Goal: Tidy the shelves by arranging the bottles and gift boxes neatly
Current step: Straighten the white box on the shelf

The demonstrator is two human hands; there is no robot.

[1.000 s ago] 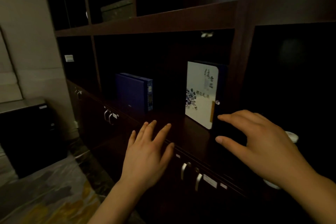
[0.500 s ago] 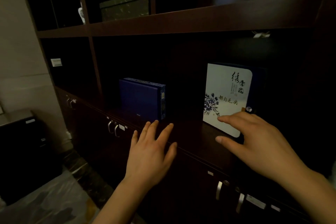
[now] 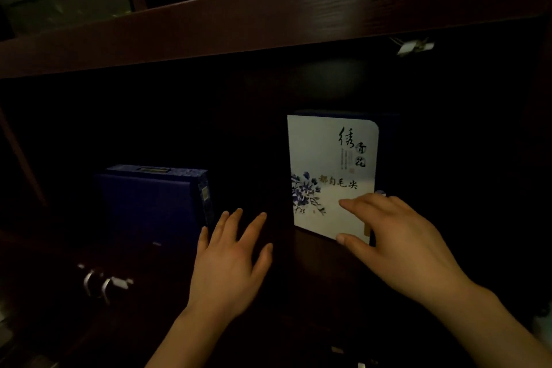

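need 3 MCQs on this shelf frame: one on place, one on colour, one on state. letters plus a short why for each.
1. Where does the dark blue box stand relative to the white gift box?
A) to its left
B) to its right
C) on top of it

2. The flower print on the white gift box is:
A) red
B) blue
C) yellow

3. The left hand is:
A) gripping the dark blue box
B) clenched in a fist
C) open, holding nothing

Key:
1 A: both stand on the same shelf, with the blue box on the left and a gap between them.
2 B: the petals at the lower left of the front are blue.
3 C: its fingers are spread straight, between the two boxes.
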